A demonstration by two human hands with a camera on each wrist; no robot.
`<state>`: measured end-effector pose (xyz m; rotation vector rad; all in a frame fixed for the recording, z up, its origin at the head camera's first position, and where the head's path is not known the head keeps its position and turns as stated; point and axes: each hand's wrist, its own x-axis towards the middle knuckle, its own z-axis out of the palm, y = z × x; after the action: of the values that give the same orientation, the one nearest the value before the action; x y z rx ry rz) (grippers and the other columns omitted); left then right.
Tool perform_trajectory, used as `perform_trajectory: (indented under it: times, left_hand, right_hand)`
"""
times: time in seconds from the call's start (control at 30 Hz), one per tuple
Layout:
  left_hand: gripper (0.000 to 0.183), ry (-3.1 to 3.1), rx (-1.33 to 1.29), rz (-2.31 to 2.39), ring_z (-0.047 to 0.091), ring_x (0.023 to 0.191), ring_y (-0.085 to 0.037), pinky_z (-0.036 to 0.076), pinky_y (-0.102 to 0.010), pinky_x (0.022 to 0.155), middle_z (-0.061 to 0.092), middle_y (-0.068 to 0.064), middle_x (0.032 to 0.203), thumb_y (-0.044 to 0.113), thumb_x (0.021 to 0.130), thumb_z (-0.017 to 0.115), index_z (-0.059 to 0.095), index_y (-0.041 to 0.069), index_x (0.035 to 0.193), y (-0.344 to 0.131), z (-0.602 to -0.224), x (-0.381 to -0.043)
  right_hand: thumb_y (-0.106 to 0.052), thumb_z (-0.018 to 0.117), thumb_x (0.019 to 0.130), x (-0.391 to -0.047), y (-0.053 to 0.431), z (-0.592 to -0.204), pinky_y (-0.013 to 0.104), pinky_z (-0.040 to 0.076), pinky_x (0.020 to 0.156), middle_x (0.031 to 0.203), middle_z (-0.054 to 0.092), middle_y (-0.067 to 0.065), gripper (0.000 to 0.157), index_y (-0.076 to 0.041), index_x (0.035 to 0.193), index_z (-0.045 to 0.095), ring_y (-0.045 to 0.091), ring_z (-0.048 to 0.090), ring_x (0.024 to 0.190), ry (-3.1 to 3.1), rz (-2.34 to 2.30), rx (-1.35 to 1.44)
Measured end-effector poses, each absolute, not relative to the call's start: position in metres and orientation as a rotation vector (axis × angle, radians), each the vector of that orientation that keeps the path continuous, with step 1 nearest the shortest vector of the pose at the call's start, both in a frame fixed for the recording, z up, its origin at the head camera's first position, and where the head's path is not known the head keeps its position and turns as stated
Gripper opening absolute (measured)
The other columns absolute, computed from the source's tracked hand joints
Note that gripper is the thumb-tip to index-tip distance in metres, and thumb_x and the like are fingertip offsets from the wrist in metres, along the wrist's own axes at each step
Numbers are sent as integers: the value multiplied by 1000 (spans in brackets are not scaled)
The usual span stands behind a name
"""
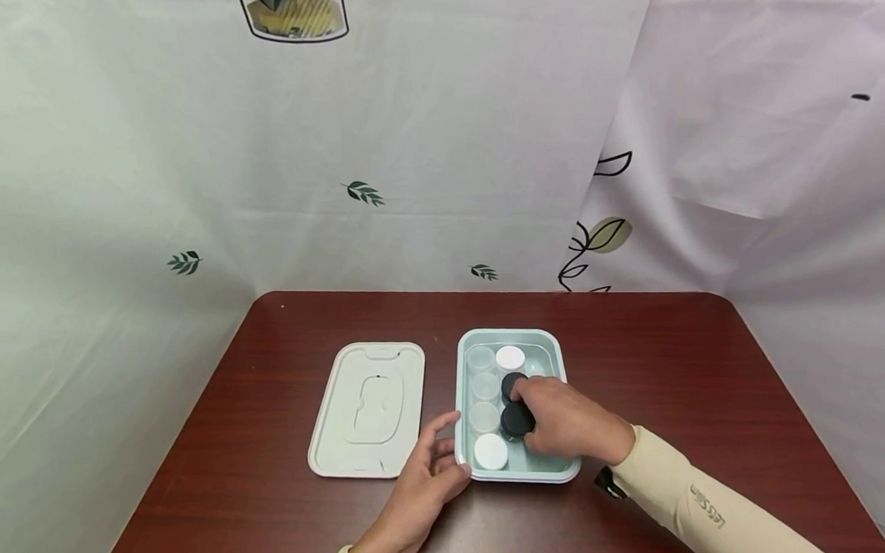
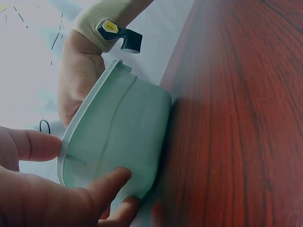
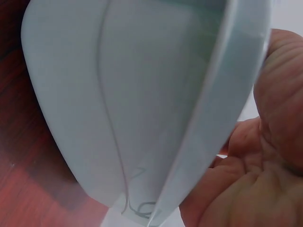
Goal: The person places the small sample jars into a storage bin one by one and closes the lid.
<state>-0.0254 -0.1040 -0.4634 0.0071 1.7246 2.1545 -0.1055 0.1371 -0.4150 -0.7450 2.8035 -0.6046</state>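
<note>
A pale blue-green plastic box (image 1: 573,468) stands uncovered on the table, holding two columns of small round jars. In the left column are several translucent tops (image 1: 484,418) and a white lid (image 1: 491,452); the right column has a white lid (image 1: 510,358), a black lid (image 1: 512,385) and a nearer black-lidded jar (image 1: 517,420). My right hand (image 1: 570,416) reaches inside and grips that nearer jar; its fingertips are partly hidden. My left hand (image 1: 423,486) rests against the box's left side, its extended fingers touching the outer wall (image 2: 137,127) and rim.
A white rectangular lid (image 1: 367,410) lies flat on the dark red-brown table (image 1: 270,427), left of the box. A pale printed cloth (image 1: 435,126) hangs behind the table and at both sides. A black wrist camera (image 1: 609,483) sits below the right wrist.
</note>
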Motion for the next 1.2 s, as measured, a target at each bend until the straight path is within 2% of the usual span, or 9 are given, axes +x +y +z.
perform_trajectory:
  times: [0.4, 0.67, 0.97, 1.2]
  left_hand:
    - [73, 1742, 12, 2142, 63, 115, -21, 56, -31, 95, 48, -29, 144, 2, 96, 62, 33, 13, 161, -104, -461, -24]
    - [73, 1744, 8, 2144, 63, 116, -22, 55, -30, 95, 47, -30, 145, 2, 96, 62, 33, 13, 161, -103, -461, -24]
    - [72, 1773, 21, 2130, 64, 116, -22, 55, -30, 93, 49, -31, 144, 2, 96, 63, 35, 12, 161, -104, -459, -24]
    - [68, 1890, 32, 2083, 62, 124, -29, 53, -28, 94, 53, -29, 143, 3, 95, 66, 41, 9, 158, -106, -457, -25]
  right_hand:
    - [-7, 85, 73, -104, 136, -414, 30, 48, 72, 91, 60, -1, 31, -11, 97, 65, 13, 51, 84, 2810, -547, -736]
    - [-10, 87, 75, -103, 136, -413, 33, 48, 74, 89, 61, 1, 31, -7, 98, 66, 15, 52, 84, 2825, -585, -706]
    - [-19, 90, 80, -101, 135, -402, 36, 52, 82, 98, 66, 3, 38, -8, 109, 67, 14, 56, 89, 2859, -645, -630]
    - [-26, 86, 87, -94, 133, -384, 35, 55, 83, 100, 70, 1, 37, -11, 115, 69, 15, 65, 91, 2894, -827, -648]
